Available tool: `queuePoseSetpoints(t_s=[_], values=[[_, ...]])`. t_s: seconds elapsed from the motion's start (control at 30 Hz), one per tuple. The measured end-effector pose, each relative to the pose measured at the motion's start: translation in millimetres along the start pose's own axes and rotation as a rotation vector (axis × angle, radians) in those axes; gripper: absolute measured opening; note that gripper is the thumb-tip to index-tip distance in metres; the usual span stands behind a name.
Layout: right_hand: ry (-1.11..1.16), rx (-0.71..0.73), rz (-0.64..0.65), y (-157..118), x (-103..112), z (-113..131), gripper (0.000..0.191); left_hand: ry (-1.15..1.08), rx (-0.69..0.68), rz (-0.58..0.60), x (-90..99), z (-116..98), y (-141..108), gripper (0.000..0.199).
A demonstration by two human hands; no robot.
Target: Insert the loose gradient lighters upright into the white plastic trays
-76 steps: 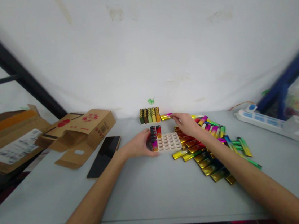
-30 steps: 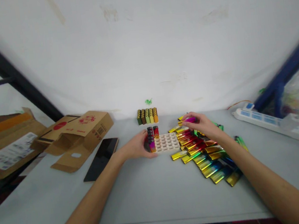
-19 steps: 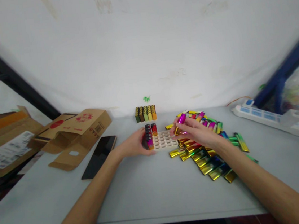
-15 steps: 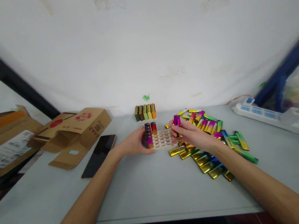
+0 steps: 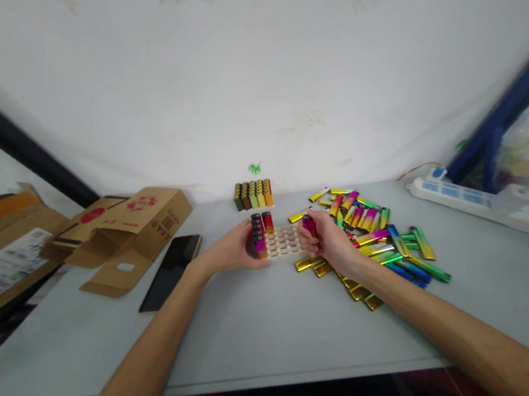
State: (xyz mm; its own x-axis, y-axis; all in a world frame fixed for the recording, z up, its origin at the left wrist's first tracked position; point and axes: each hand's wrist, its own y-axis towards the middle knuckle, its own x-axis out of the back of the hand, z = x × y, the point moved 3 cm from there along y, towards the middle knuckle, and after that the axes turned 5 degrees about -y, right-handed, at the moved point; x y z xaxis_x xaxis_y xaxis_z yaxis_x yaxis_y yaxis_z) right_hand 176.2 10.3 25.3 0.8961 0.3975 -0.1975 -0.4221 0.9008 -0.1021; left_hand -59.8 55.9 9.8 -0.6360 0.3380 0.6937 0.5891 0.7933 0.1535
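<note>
Head view shows our left hand (image 5: 240, 249) gripping the left end of a pale tray (image 5: 283, 240) pitted with rounded holes, beside an upright row (image 5: 258, 237) of dark-topped lighters. Our right hand (image 5: 330, 241) is closed around a glossy magenta lighter (image 5: 309, 226) by the tray's right end. To the right, a pile (image 5: 361, 218) of slim, metallic-sheened lighters lies on the smooth grey worktop (image 5: 262, 333). Behind the tray stands a squarish block (image 5: 253, 194) of lighters; leftward we see a flat black phone (image 5: 171, 273) and a creased cardboard box (image 5: 144, 219).
</note>
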Motion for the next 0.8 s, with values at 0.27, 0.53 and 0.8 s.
queuePoseSetpoints(t_s=[0.27, 0.53, 0.8], values=[[0.022, -0.035, -0.045, 2.5, 0.4, -2.0, 0.042, -0.008, -0.005, 0.006, -0.2, 0.5, 0.1, 0.079], [0.040, -0.020, 0.003, 1.4, 1.0, -4.4, 0.060, 0.000, -0.009, 0.003, -0.5, 1.3, 0.0, 0.078], [0.075, 0.077, -0.038, 1.5, -4.9, -2.5, 0.063, -0.003, -0.027, 0.026, 0.1, -0.5, 0.9, 0.078]])
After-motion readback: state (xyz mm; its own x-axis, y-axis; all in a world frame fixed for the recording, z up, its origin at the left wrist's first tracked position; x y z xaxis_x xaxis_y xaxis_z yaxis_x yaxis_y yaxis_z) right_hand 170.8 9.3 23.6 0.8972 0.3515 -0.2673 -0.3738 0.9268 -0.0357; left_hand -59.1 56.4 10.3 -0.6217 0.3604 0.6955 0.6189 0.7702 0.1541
